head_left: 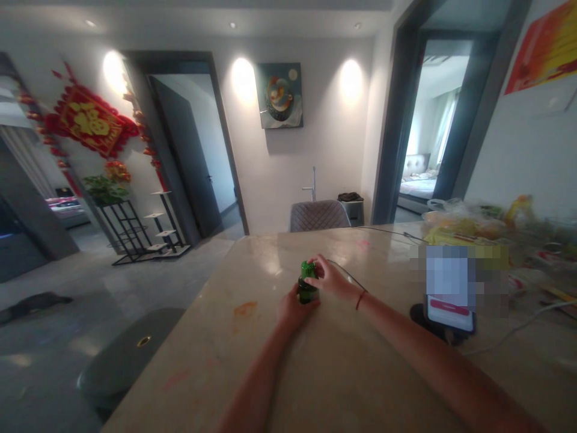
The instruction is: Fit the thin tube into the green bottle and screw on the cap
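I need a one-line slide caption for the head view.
Over a pale table, the left hand holds a small green container while the right hand grasps its brighter green top.

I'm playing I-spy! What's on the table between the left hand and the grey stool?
In the head view, an orange smear marks the tabletop between the left hand and the grey stool.

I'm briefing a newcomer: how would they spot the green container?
Find the pale table with the grey chair at its far edge. In front of that chair, the left hand holds the green container low and the right hand grips its top. Unlike the phone at right, it is green, brighter on top.
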A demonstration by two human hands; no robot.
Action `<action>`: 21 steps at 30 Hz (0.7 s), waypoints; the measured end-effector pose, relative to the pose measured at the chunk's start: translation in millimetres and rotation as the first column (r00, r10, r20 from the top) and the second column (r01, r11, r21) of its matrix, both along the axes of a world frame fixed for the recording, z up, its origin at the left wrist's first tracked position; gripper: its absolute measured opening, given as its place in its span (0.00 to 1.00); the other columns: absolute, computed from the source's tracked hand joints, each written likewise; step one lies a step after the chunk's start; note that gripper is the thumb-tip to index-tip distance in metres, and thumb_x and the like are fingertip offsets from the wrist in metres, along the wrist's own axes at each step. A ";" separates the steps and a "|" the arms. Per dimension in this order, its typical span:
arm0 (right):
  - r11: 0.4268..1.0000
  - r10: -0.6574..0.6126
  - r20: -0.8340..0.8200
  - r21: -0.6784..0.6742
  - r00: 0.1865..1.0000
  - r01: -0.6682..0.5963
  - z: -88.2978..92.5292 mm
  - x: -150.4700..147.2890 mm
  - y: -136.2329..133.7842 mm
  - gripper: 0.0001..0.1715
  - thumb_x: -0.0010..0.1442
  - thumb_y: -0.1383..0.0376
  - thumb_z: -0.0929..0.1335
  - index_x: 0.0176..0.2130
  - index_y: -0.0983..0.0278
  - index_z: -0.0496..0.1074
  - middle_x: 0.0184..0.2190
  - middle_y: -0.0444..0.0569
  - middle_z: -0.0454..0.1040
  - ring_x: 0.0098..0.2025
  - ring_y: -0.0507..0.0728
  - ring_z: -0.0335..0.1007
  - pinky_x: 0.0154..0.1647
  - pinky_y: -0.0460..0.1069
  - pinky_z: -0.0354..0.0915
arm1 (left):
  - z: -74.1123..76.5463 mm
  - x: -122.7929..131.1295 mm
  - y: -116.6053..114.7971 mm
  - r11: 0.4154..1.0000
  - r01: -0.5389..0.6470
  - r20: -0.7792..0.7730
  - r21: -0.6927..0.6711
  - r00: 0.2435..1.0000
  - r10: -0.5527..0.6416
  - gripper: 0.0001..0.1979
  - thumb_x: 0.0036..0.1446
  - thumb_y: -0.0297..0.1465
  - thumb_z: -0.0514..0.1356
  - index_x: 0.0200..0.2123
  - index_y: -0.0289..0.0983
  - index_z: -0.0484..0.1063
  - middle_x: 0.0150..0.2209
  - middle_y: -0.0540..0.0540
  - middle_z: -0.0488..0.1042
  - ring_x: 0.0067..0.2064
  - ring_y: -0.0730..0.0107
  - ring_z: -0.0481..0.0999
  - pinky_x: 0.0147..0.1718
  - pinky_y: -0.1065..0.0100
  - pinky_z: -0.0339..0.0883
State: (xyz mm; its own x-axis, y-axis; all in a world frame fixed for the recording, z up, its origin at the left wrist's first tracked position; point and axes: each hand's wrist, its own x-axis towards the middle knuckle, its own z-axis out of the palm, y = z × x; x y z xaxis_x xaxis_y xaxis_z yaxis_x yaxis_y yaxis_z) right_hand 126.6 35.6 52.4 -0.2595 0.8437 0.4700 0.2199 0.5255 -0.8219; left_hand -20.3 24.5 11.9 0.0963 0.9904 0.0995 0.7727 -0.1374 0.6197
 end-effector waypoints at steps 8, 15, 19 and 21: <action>0.990 0.067 -0.192 -0.111 0.979 -0.090 -14.5 10.6 -27.0 0.44 0.53 0.60 0.66 0.60 0.60 0.37 0.46 0.52 0.69 0.49 0.55 0.64 0.52 0.55 0.57 | -5.8 1.8 3.1 0.999 -0.019 0.036 0.042 0.999 0.017 0.36 0.38 0.46 0.64 0.52 0.40 0.62 0.41 0.42 0.74 0.41 0.60 0.73 0.35 0.67 0.63; 0.966 -0.204 -0.144 -0.189 0.968 0.175 -5.2 19.9 -31.0 0.41 0.56 0.51 0.61 0.60 0.68 0.44 0.37 0.52 0.73 0.45 0.58 0.67 0.49 0.56 0.58 | -5.6 3.3 3.7 0.997 -0.062 0.074 0.048 0.996 0.058 0.35 0.34 0.45 0.66 0.49 0.42 0.66 0.39 0.41 0.75 0.40 0.54 0.73 0.35 0.62 0.63; 0.955 -0.208 -0.126 -0.241 0.970 0.174 -5.6 19.2 -27.5 0.42 0.56 0.49 0.60 0.60 0.68 0.44 0.41 0.56 0.72 0.53 0.59 0.61 0.54 0.56 0.53 | -3.5 4.6 1.7 0.997 -0.056 0.030 0.056 0.998 0.055 0.36 0.35 0.46 0.65 0.50 0.41 0.64 0.40 0.41 0.75 0.41 0.54 0.73 0.36 0.62 0.63; 0.937 -0.286 -0.118 -0.240 0.951 0.252 -8.0 20.7 -27.0 0.41 0.57 0.49 0.58 0.59 0.73 0.46 0.33 0.54 0.75 0.49 0.61 0.64 0.53 0.58 0.52 | -2.5 6.1 1.0 0.996 -0.074 0.017 0.052 0.997 0.073 0.37 0.36 0.47 0.64 0.51 0.40 0.64 0.41 0.41 0.75 0.41 0.54 0.73 0.36 0.62 0.63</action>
State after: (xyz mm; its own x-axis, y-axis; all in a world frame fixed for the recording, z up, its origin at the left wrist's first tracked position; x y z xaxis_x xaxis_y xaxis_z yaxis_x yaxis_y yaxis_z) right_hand 147.3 8.7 44.4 0.0506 0.9582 0.2815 0.1943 0.2670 -0.9439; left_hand -14.2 25.5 9.3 0.0217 0.9880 0.1528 0.7727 -0.1136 0.6245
